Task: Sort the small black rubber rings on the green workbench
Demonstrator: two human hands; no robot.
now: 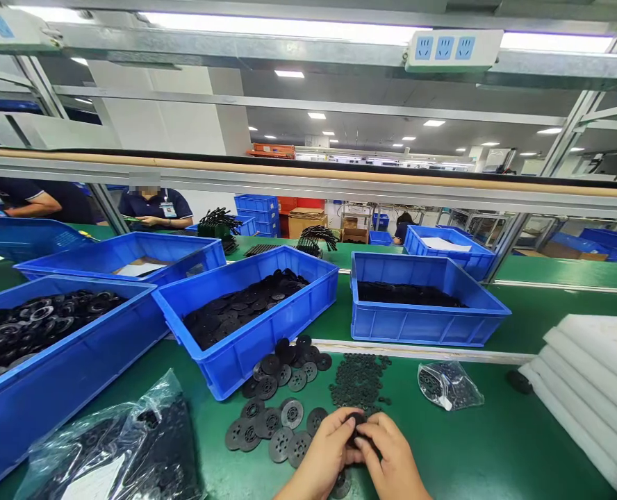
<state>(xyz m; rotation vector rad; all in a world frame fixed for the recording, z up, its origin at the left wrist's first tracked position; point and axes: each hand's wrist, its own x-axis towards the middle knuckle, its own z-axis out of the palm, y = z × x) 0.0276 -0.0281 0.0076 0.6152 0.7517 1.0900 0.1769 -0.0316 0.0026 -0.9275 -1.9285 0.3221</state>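
My left hand [330, 444] and my right hand [389, 448] meet over the green table. Between their fingers is a black disc [357, 421], pinched from both sides and partly covered by the fingertips. Loose black discs [281, 444] with holes lie to the left of my left hand, and another lies partly under my hands. Just beyond my fingers spreads a heap of small dark rings [358, 378]. More round black parts [288, 357] are piled behind, against a blue bin.
Blue bins [417, 323] of black parts stand behind and left. A plastic bag of parts [126, 451] lies front left, a small bag [449, 385] to the right. White foam sheets [595, 389] are stacked at right. People [155, 205] sit across the table.
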